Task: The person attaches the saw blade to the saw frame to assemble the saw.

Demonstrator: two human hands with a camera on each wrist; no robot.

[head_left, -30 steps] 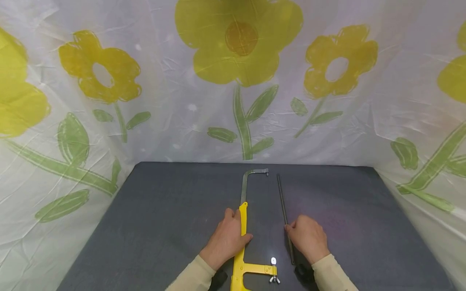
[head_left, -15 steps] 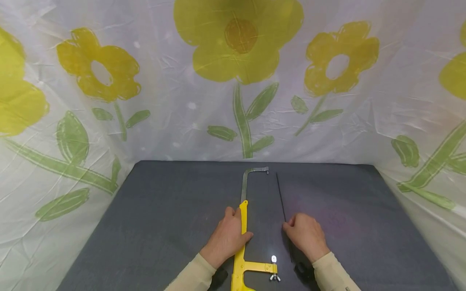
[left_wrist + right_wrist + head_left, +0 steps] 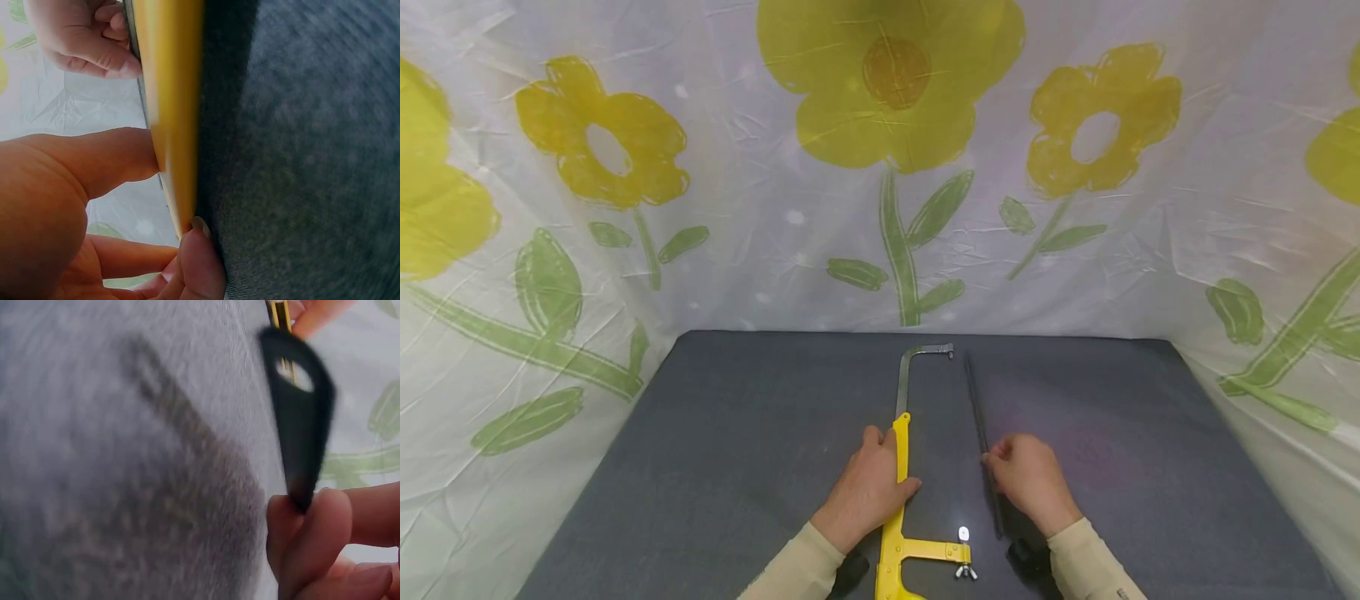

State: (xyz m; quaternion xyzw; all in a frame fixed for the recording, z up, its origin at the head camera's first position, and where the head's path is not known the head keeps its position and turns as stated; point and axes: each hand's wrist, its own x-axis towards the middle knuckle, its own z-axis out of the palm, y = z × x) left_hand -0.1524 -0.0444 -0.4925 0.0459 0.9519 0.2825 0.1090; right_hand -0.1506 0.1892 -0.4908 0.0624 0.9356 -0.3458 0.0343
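My left hand (image 3: 868, 487) grips the yellow frame of a hacksaw (image 3: 891, 546), thumb on one side and fingers on the other. The saw's metal bow ends in a hook at the far end, and no blade spans it; a wing nut (image 3: 966, 572) sits on the near arm. Between the thumb and fingers of my right hand (image 3: 1032, 483) is a thin dark hacksaw blade (image 3: 976, 400), pinched near its middle and roughly parallel to the frame. In the right wrist view the blade's near end (image 3: 297, 412) shows a hole, and its shadow falls on the cloth.
A dark grey cloth-covered table (image 3: 737, 433) lies under both hands. White curtains (image 3: 737, 208) printed with yellow flowers close off the back and both sides. Dark wrist straps (image 3: 1028, 557) show below the hands.
My right hand has shifted slightly up and left with the blade. The blade has turned about its long axis, edge-on half a second ago and broader now. My left hand keeps its place on the frame.
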